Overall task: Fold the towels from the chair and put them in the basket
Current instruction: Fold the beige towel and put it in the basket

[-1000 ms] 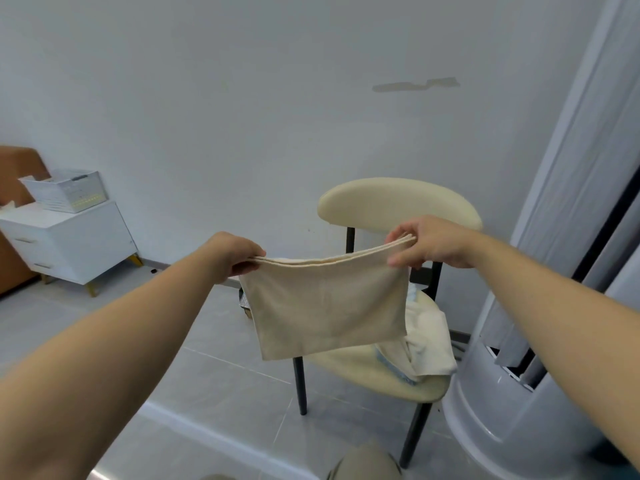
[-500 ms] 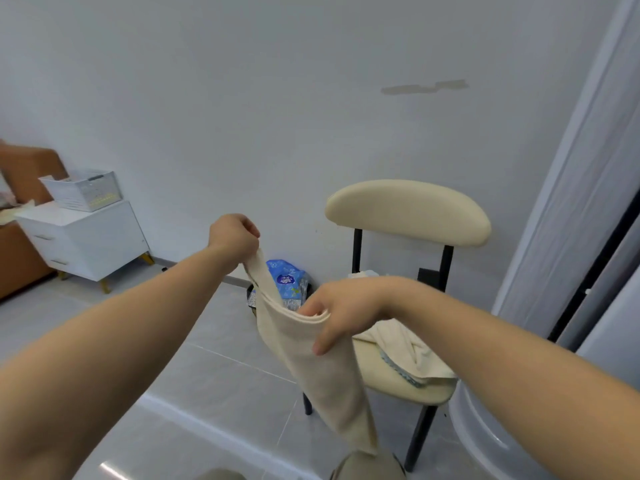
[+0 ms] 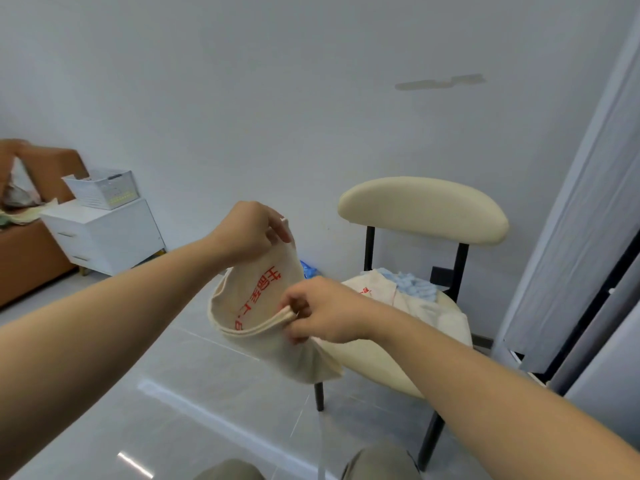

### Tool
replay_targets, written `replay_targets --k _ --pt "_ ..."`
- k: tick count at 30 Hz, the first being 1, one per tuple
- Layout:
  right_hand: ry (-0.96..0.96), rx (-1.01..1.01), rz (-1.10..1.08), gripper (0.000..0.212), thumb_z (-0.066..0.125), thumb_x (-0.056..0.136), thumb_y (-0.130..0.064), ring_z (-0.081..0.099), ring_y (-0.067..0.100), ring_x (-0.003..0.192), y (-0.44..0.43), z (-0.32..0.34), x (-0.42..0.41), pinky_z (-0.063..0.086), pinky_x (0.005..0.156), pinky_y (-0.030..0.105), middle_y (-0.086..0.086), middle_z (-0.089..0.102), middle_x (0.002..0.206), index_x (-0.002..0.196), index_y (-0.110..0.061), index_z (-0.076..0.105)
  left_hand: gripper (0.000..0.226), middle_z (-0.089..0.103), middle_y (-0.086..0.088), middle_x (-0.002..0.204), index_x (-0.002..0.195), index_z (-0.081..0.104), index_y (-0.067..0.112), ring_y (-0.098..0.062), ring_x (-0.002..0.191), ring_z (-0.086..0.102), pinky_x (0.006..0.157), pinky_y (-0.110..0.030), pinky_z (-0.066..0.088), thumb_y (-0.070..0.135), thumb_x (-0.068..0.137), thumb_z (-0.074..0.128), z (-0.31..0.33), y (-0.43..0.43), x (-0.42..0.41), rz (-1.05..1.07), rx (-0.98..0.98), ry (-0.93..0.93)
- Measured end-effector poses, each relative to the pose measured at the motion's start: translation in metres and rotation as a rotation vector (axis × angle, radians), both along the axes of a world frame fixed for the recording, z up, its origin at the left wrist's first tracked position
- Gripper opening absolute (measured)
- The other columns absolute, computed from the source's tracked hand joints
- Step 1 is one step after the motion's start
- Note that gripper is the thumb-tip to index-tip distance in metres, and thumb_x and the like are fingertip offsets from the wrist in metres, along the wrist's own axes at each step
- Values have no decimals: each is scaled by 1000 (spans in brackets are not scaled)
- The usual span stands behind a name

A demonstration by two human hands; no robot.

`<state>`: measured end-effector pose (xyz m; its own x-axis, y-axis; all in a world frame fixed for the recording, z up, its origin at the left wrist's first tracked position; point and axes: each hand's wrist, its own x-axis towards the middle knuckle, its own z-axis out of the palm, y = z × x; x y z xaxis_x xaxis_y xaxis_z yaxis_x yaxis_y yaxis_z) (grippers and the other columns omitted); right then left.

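A cream towel [image 3: 263,306] with red printed characters hangs in the air in front of the chair, bent into a curve. My left hand [image 3: 249,233] pinches its upper corner. My right hand [image 3: 322,310] pinches the layered edge lower down and to the right. Behind them stands a cream chair [image 3: 422,209] with black legs; more towels [image 3: 408,292], cream and light blue, lie heaped on its seat. A white slatted basket [image 3: 104,188] sits on a white nightstand [image 3: 104,233] at the left wall.
A brown sofa [image 3: 31,258] with papers on it stands at the far left. A blue packet [image 3: 308,268] lies on the floor by the wall behind the towel. A grey curtain [image 3: 581,202] hangs at the right. My knees show at the bottom edge.
The towel was stretched flat between both hands. My right hand came in towards the left and lower, so the towel now curves double and its red print shows.
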<state>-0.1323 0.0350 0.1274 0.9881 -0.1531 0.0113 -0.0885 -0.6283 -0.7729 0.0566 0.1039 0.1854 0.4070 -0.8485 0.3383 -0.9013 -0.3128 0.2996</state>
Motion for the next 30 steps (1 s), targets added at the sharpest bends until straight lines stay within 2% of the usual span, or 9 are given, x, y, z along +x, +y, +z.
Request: replay_targets --k 2,4,8,11,14,18,21,24,30 --pt "-120 111 -110 20 73 81 -3 74 26 82 -4 0 1 62 79 43 5 75 90 97 -16 71 29 73 8 99 82 77 28 -11 90 66 84 -27 53 0 80 66 2 5 -4 -49 8 -27" --pt "-225 179 -207 17 77 83 -9 73 25 79 -7 2 1 62 77 41 1 75 86 95 -19 69 27 70 7 89 84 64 29 -16 83 65 75 -31 54 4 77 68 3 10 -8 -67 2 -35" --pt "-379 45 -377 15 81 82 -26 64 3 71 -16 2 3 50 72 18 -9 72 85 91 -25 69 44 70 8 91 84 37 31 -6 76 66 63 -16 48 3 72 68 2 17 -19 -121 -63 105" --pt "-488 -114 -431 14 81 81 -30 58 4 72 -21 -1 4 46 71 20 -9 66 88 87 -25 70 41 74 9 89 83 35 27 -4 72 67 62 -14 47 4 73 68 0 20 -30 -170 -74 169" --pt "-530 -131 -435 16 83 78 -30 54 4 71 -22 -1 4 44 68 20 -10 64 80 82 -23 70 39 74 10 85 82 36 24 -3 68 65 64 -20 51 12 78 73 -3 23 -40 -201 -73 189" --pt "-586 -122 -438 17 83 79 -26 52 5 67 -20 -3 1 42 65 19 -12 59 75 84 -24 66 41 74 12 82 83 38 20 2 63 59 64 -19 50 21 77 79 -2 24 -44 -192 -48 193" --pt "-587 -15 -432 23 82 81 -25 51 6 63 -19 -3 -1 45 63 19 -9 59 76 96 -25 64 38 74 11 83 85 41 19 -5 70 65 68 -26 53 21 78 78 -3 25 -43 -189 -11 190" --pt "-572 -74 -431 24 80 82 -27 51 4 64 -22 -1 0 44 65 17 -9 59 77 103 -26 68 35 74 12 83 85 41 19 -2 71 65 67 -23 52 21 81 76 -5 25 -45 -207 -15 178" --pt "-570 -219 -442 14 78 82 -27 52 2 69 -24 0 3 38 64 11 -11 57 76 94 -26 71 40 74 12 82 84 38 22 0 69 64 64 -20 51 19 79 78 -6 23 -44 -201 -25 167"
